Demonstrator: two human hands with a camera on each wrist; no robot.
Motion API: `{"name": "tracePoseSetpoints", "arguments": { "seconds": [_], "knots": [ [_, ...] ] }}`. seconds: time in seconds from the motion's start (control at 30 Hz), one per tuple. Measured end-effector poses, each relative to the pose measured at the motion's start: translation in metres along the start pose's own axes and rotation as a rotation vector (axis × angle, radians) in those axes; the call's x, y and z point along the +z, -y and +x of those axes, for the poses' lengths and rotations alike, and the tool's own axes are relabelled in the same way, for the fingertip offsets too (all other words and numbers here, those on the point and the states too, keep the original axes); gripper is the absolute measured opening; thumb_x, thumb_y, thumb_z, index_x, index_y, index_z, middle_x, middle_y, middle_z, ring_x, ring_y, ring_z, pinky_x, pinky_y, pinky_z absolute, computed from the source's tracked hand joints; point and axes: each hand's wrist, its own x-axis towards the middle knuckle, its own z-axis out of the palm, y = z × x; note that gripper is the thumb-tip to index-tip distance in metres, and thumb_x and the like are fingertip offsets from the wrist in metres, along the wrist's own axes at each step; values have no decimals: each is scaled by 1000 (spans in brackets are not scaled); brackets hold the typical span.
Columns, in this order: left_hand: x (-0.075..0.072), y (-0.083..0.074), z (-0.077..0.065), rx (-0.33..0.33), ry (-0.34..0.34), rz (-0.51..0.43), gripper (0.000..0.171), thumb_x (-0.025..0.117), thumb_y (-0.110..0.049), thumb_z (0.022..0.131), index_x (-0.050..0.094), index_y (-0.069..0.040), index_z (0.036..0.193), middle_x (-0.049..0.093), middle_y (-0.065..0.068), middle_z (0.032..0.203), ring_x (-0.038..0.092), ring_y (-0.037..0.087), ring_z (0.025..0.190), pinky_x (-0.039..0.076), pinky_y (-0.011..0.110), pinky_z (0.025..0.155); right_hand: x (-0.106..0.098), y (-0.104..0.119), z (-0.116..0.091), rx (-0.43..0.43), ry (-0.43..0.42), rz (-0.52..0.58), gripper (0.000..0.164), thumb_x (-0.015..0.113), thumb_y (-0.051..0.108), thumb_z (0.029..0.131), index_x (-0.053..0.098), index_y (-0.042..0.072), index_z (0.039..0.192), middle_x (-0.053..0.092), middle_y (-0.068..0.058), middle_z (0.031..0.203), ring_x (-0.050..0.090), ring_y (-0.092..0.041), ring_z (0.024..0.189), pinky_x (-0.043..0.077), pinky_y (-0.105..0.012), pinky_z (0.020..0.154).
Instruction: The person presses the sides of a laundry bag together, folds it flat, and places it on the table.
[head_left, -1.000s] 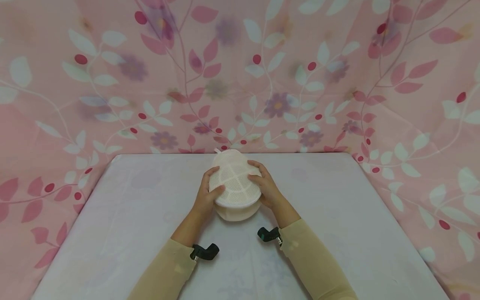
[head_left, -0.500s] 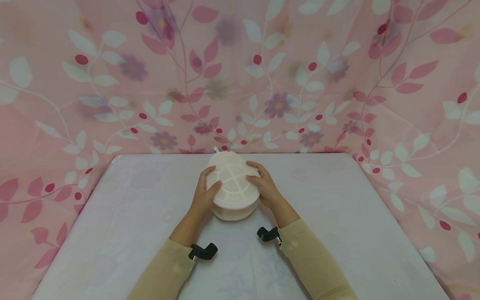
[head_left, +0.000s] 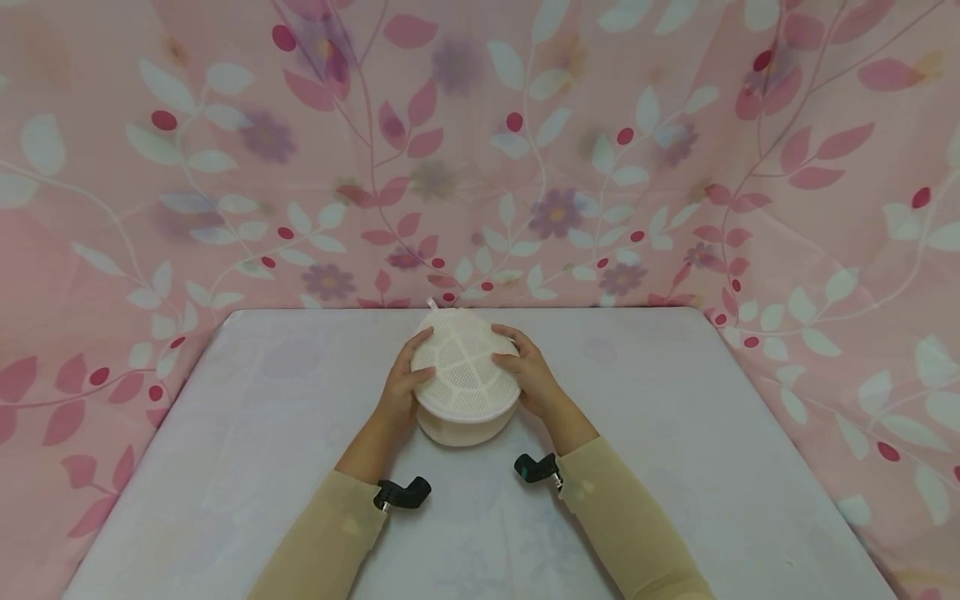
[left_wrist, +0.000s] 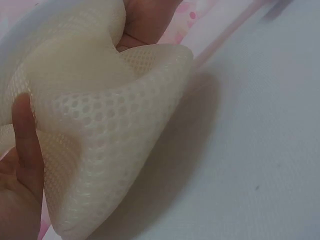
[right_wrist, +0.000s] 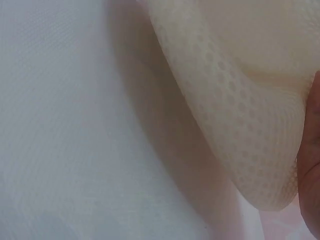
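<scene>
A rounded cream mesh laundry bag stands out near the back middle of the table, with a small loop tab at its far left. My left hand grips its left side, thumb along the near face. On the opposite side my right hand holds it, fingers and thumb curled over the edge. Up close in the left wrist view, the soft mesh wall is folded and dented inward beside the left thumb. The right wrist view has the bag's lower bulge by the edge of the right hand.
A white cloth-covered table spreads beneath, its back edge just behind the bag. Pink floral curtains hang behind and at both sides. Black wrist camera mounts sit at both sleeve cuffs.
The bag has shifted slightly left and a little toward me, turning its near face more fully upward. My left hand has moved left, its thumb sliding outward; the right hand is almost still.
</scene>
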Motion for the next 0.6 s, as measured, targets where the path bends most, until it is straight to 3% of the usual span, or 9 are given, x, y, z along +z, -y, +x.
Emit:
{"name": "tracePoseSetpoints", "arguments": {
  "seconds": [0.17, 0.23, 0.33, 0.47, 0.6],
  "knots": [
    [-1, 2, 0, -24, 21, 12, 60, 51, 1, 89, 33, -18, 142, 20, -2, 148, 25, 18, 130, 32, 22, 100, -1, -2, 1, 10, 0, 19, 52, 56, 2, 89, 41, 16, 137, 35, -1, 141, 48, -19, 114, 47, -26, 86],
    [-2, 2, 0, -28, 17, 34, 59, 53, -2, 89, 33, -19, 142, 21, -2, 148, 26, 18, 130, 35, 20, 98, -2, -3, 1, 12, -10, 25, 51, 57, 2, 88, 43, 17, 135, 37, 0, 140, 48, -20, 114, 47, -27, 86],
    [-3, 1, -1, -36, -2, 78, 61, 55, -2, 89, 33, -19, 143, 21, -3, 149, 23, 15, 132, 30, 23, 102, -2, -4, 2, 9, -18, 26, 50, 57, 1, 87, 45, 18, 133, 39, 1, 139, 47, -21, 116, 48, -27, 85],
    [-3, -3, -2, -56, -35, 158, 64, 59, -2, 87, 33, -18, 143, 21, -4, 150, 16, 10, 136, 14, 28, 110, -2, -6, 3, -3, -20, 18, 50, 58, 0, 87, 46, 17, 133, 38, 2, 140, 45, -21, 118, 48, -26, 85],
    [1, -13, -3, -81, -51, 230, 67, 60, 0, 86, 30, -14, 144, 20, 0, 151, 13, 12, 138, 8, 32, 112, -2, -7, 4, -2, -39, 15, 50, 59, 0, 86, 48, 17, 132, 39, 2, 139, 45, -21, 117, 48, -27, 85]
  ]
}}
